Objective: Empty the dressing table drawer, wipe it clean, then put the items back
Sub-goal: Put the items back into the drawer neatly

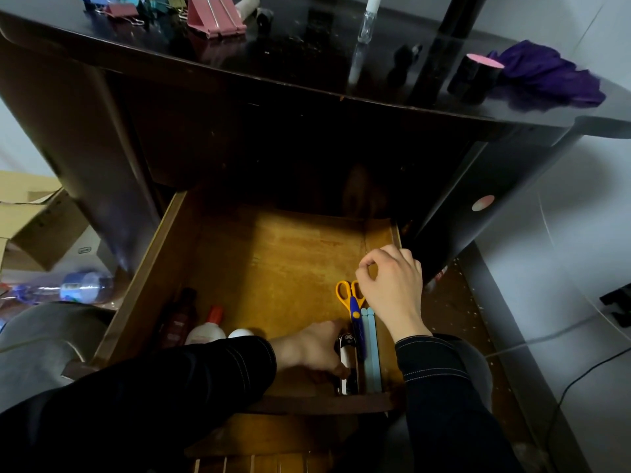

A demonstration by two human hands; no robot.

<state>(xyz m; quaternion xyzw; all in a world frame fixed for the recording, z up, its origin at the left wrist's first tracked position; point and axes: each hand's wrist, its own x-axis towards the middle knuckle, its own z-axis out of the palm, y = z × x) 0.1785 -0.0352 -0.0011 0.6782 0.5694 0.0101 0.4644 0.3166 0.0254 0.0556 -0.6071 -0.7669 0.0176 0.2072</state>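
The drawer [273, 268] stands pulled out under the dark table [239, 63], its wooden floor mostly bare, with items gathered along the near edge. The left hand [314, 349] reaches in at the near right, its grip closed round a small black-and-white item [348, 367] with a cartoon face that lies against the drawer front. Just beside that lie scissors [355, 302] with orange handles and blue blades, then two pale blue sticks [372, 349], all running front to back. The right hand [392, 285] hovers above the scissor handles near the drawer's right wall, fingers curled with thumb and forefinger tips pressed together — whether anything is pinched between them cannot be told. At the near left of the drawer sit a dark brown bottle [177, 319], a white bottle with a red cap [208, 326] and a white rounded thing [240, 332]. On the table above — pink binder clips [215, 15], a clear tube [367, 18], a black cylinder with a pink top [474, 76] and a purple cloth [549, 76].
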